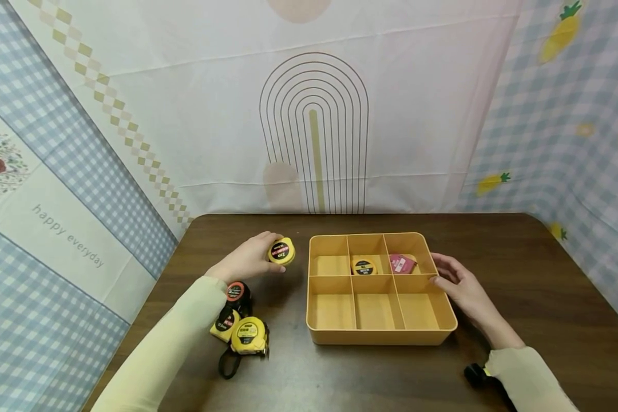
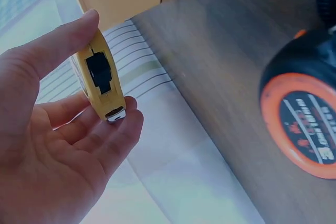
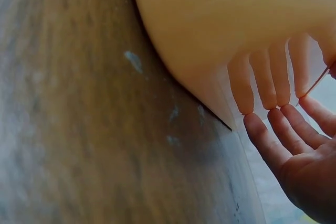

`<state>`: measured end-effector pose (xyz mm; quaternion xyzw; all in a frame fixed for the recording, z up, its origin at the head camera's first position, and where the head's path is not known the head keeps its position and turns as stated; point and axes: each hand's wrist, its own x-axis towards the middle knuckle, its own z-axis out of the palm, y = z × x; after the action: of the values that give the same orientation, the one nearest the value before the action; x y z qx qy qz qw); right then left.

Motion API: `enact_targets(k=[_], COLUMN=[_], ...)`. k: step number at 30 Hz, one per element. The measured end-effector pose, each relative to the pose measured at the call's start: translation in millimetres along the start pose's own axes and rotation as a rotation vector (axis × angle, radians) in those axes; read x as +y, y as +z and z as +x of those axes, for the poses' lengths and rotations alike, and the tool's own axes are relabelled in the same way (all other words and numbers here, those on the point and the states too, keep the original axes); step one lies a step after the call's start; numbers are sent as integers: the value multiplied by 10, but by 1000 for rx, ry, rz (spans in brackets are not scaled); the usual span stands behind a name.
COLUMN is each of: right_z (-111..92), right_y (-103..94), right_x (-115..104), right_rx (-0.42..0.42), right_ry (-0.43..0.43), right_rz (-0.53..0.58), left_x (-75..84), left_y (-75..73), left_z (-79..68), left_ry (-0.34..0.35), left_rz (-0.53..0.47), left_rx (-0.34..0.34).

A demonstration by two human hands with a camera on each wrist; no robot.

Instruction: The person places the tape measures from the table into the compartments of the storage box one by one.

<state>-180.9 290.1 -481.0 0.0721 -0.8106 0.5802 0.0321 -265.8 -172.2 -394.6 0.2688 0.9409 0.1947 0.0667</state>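
Observation:
My left hand (image 1: 252, 257) pinches a small yellow tape measure (image 1: 281, 252) marked 2m, held left of the divided box. Seen from the left wrist, thumb and fingers grip the edges of this tape measure (image 2: 100, 77), its metal hook toward the fingertips. At the box's right side, my right hand (image 1: 460, 289) holds the wall, thumb at the rim and fingertips against the outside. The yellow-orange box (image 1: 376, 337) has several compartments. In its back row sit a yellow-orange tape measure (image 1: 364, 266) in the middle and a pink one (image 1: 403, 264) at the right.
Below the left forearm lie an orange-and-black tape measure (image 1: 237, 293), a small yellow one (image 1: 225, 324) and a larger yellow one (image 1: 249, 336) with a black strap. A black object (image 1: 475, 375) is partly hidden by the right sleeve. Printed cloth (image 1: 412, 114) hangs behind the brown table.

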Motion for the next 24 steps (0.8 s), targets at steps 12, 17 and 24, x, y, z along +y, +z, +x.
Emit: enact_targets(k=[12,17,24], right_z=[-14,-5,-1], right_y=[-3,5,7], right_x=[19,16,17], right_rx=[9,13,10], right_ry=[-14,-25,-17], right_rz=[-1,-3,-7], left_x=[135,179,230], left_y=[-75,-95,-122], left_z=[134,177,230], left_ry=[25,28,45], left_rz=[8,9,20], left_rx=[11,11,7])
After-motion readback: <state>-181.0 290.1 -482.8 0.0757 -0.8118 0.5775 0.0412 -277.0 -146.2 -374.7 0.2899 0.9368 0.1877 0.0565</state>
